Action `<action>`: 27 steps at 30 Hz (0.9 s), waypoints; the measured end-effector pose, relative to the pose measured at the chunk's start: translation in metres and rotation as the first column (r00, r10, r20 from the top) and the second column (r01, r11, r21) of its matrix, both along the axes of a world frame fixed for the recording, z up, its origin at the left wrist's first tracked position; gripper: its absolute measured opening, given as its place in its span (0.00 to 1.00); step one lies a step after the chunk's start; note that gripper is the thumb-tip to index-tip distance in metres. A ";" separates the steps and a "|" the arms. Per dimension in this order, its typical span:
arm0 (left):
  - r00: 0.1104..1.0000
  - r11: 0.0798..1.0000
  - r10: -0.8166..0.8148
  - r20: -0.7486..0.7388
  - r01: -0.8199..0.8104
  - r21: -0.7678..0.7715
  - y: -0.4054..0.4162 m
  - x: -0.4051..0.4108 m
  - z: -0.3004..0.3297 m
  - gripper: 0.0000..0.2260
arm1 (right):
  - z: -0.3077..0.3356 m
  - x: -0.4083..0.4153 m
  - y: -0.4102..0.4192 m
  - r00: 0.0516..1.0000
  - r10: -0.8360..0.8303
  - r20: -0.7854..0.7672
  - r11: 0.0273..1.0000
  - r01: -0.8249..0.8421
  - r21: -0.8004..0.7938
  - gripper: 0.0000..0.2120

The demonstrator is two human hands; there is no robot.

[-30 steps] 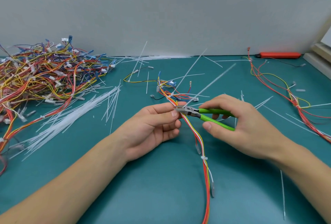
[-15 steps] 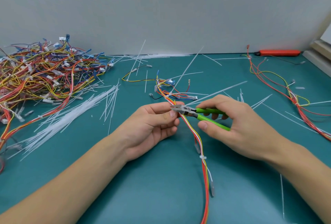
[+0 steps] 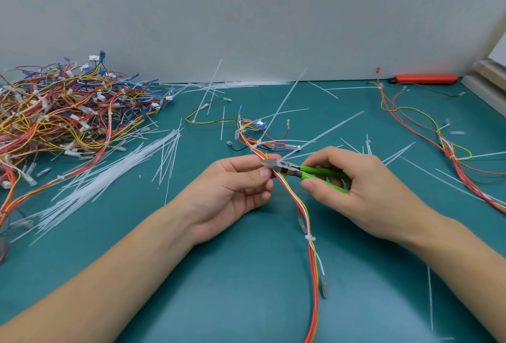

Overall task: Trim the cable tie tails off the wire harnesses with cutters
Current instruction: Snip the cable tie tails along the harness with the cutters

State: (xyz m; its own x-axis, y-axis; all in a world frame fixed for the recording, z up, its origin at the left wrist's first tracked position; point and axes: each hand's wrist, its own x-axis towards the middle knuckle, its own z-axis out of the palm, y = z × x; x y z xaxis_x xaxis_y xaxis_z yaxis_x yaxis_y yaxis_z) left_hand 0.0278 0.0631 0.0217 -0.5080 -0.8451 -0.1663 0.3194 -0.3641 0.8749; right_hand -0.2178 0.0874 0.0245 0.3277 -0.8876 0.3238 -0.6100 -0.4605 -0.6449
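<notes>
Bright, even light, soft shadows, wide-angle bending at edges

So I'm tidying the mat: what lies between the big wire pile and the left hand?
In the head view, cut tie tails lie scattered between the wire pile and left hand.

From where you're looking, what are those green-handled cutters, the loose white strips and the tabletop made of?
Cutters: the head looks like bare grey steel with a dull sheen; the handles seem sleeved in glossy green plastic or rubber.
White strips: probably nylon cable-tie tails, thin, straight and slightly translucent.
Tabletop: a teal mat, likely rubber or vinyl, judging by its smooth, matte surface with soft glare.
</notes>
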 end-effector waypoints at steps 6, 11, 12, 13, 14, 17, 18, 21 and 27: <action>1.000 1.000 0.007 0.001 -0.007 0.011 0.000 0.000 0.001 0.09 | 0.002 0.001 0.001 1.000 -0.007 -0.023 0.999 0.007 0.033 0.12; 1.000 1.000 -0.003 0.015 0.003 0.010 0.000 0.000 0.002 0.09 | 0.002 0.001 0.001 0.999 0.009 0.035 0.996 -0.012 0.084 0.09; 1.000 1.000 -0.004 0.017 0.004 0.011 0.000 0.000 0.003 0.09 | 0.002 0.001 0.001 0.999 0.011 0.047 0.995 -0.015 0.096 0.09; 1.000 1.000 -0.003 0.018 0.003 0.012 0.000 0.000 0.003 0.09 | 0.002 0.001 0.001 0.999 0.013 0.052 0.994 -0.018 0.108 0.09; 1.000 1.000 -0.002 0.022 0.002 0.013 0.000 0.000 0.003 0.09 | 0.002 0.001 0.001 0.999 0.015 0.052 0.993 -0.021 0.117 0.09; 0.999 1.000 0.014 0.034 -0.015 0.026 0.000 -0.001 0.003 0.09 | 0.001 0.000 0.001 0.999 0.016 0.049 0.992 -0.022 0.125 0.10; 0.999 0.999 0.022 0.036 -0.024 0.032 0.000 -0.001 0.003 0.10 | 0.001 0.001 0.001 0.999 0.016 0.046 0.992 -0.022 0.123 0.11; 0.999 0.999 0.028 0.040 -0.029 0.034 0.000 -0.001 0.002 0.09 | 0.001 0.002 0.001 0.999 0.015 0.037 0.992 -0.020 0.124 0.10; 0.999 1.000 0.008 0.043 -0.008 0.016 -0.001 0.000 0.002 0.07 | 0.001 0.004 0.002 0.999 0.019 0.034 0.991 -0.023 0.134 0.10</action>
